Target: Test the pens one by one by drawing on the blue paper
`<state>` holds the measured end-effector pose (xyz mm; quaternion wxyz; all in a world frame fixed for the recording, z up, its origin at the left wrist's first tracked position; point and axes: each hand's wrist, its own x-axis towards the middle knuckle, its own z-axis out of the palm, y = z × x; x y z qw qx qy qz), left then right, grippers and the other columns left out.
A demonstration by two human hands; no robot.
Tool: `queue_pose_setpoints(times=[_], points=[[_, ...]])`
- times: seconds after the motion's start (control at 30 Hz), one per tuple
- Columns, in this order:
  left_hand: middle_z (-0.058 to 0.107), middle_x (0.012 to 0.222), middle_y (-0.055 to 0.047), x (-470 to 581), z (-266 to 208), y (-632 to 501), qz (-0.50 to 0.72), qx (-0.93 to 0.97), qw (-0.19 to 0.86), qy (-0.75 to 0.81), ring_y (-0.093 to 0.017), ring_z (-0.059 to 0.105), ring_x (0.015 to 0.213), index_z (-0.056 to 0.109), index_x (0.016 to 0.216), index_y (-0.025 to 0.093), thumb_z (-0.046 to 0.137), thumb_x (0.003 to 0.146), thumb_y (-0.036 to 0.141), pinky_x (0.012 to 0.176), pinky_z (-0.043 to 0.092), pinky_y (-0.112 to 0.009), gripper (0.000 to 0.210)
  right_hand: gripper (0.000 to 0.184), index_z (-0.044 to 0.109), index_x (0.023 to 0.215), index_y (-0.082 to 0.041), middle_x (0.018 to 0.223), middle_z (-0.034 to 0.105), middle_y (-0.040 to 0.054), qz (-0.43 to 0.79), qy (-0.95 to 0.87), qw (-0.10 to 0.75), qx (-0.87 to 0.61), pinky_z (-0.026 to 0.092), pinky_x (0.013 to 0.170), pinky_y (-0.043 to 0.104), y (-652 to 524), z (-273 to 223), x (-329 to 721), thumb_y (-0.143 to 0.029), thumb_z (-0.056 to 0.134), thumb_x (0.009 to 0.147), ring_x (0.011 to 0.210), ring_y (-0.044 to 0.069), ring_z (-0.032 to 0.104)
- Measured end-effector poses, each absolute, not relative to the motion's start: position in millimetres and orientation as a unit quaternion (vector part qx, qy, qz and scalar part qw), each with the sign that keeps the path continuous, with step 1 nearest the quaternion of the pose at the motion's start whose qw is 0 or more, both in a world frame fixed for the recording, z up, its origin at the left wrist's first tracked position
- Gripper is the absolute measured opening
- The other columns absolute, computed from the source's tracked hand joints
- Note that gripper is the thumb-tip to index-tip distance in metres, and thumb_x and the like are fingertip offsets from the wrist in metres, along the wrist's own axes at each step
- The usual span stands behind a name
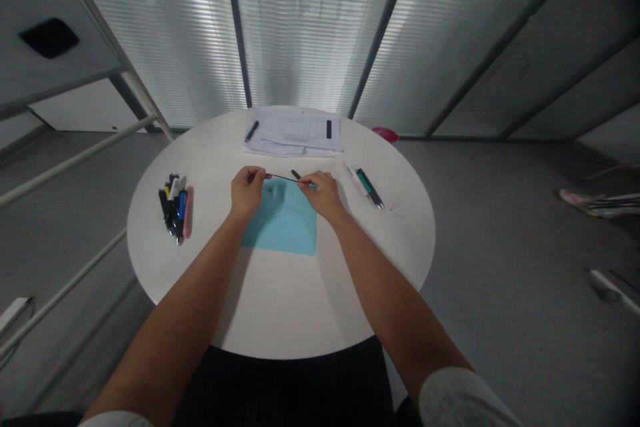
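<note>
We held a thin black rod, possibly a pen refill, though the view was too coarse to confirm, level above the light blue paper sheet on the round white table. Our left hand pinched one end between thumb and fingertips, the other fingers curled in. Our right hand pinched the opposite end likewise, and a short dark tip showed just beyond it. We judged the rod light, narrow, smooth and liable to bend or slip, so it was best gripped close to both ends. The sheet looked matte, flat and limp.

A cluster of markers lay to the left, well apart. Two pens lay near the right hand. Printed papers carrying a black pen rested at the far edge.
</note>
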<state>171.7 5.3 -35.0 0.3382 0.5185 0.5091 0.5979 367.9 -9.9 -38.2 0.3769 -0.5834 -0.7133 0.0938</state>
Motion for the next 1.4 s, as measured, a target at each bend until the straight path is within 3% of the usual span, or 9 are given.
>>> queue_pose_setpoints(times=[0.27,0.63,1.4], points=[[0.067,0.081,-0.004,168,-38,3,0.526,0.613,0.221,0.547,-0.017,0.06,0.074,0.064,0.085,0.018,0.055,0.083,0.033,0.073,0.047,-0.031,0.017,0.017,0.068,0.1,-0.027,0.088,0.072,0.001,0.091,-0.691,0.349,-0.627,0.036,0.088,0.038,-9,-40,367,-0.03,0.061,0.085,0.094,0.022,0.059],[0.07,0.094,-0.007,178,-35,-13,0.345,0.776,0.043,0.526,-0.028,0.053,0.1,0.071,0.092,0.023,0.055,0.083,0.026,0.088,0.032,-0.044,0.018,0.012,0.068,0.092,-0.027,0.082,0.07,-0.0007,0.081,-0.722,0.314,-0.612,0.033,0.087,0.037,-14,-35,364,-0.026,0.06,0.084,0.092,0.021,0.056],[0.069,0.102,-0.011,181,-34,-21,0.236,0.824,0.035,0.514,-0.03,0.048,0.102,0.075,0.098,0.026,0.052,0.083,0.029,0.086,0.03,-0.049,0.028,0.016,0.073,0.095,-0.032,0.092,0.069,0.0008,0.077,-0.75,0.251,-0.606,0.031,0.085,0.036,-17,-31,364,-0.03,0.062,0.084,0.097,0.022,0.052]])
